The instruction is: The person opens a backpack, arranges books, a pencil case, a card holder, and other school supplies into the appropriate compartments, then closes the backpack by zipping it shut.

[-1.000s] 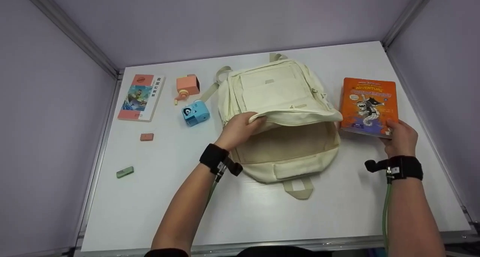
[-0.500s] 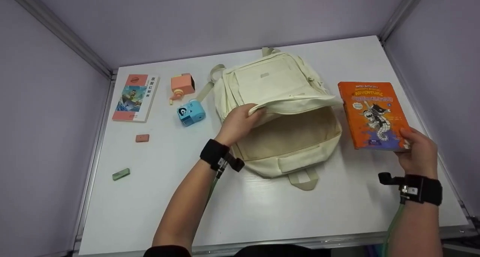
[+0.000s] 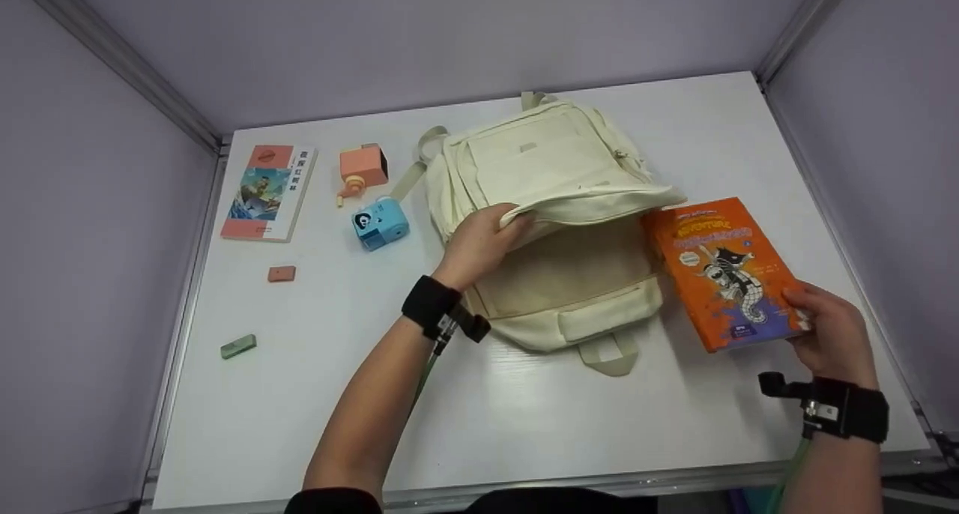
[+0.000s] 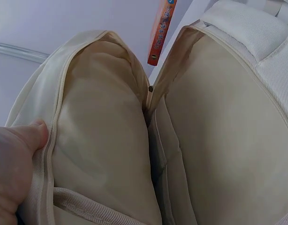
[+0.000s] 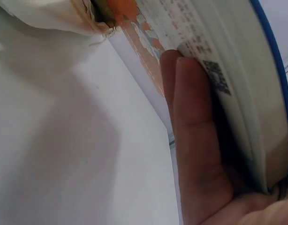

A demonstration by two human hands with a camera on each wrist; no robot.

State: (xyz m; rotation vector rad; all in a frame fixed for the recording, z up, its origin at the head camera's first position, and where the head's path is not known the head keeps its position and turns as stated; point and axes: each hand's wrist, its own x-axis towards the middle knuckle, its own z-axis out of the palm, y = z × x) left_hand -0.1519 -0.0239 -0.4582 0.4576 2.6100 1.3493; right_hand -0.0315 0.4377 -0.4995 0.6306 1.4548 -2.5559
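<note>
A cream backpack [image 3: 551, 154] lies on the white table with its main compartment unzipped. My left hand [image 3: 479, 248] pinches the edge of its flap and holds it raised; the left wrist view shows the thumb over the zipper edge and the beige lining [image 4: 102, 122] inside. My right hand [image 3: 835, 334] grips an orange book [image 3: 730, 274] by its lower right corner, thumb on the cover and fingers [image 5: 195, 108] under the back. The book is tilted, its far left corner overlapping the right end of the bag's opening in the head view. A shadow falls on the table beneath it.
Left of the bag lie a blue pencil sharpener [image 3: 380, 223], a pink crank sharpener [image 3: 363, 169] and a pink-and-white book [image 3: 268, 193]. Nearer are a small red block [image 3: 282, 274] and a small green block [image 3: 238, 346]. Grey panels [image 3: 479, 42] enclose the table.
My right hand has lifted the orange book and brought it nearer the front edge, then turned its far end left toward the bag's opening. The left hand keeps holding the flap up.
</note>
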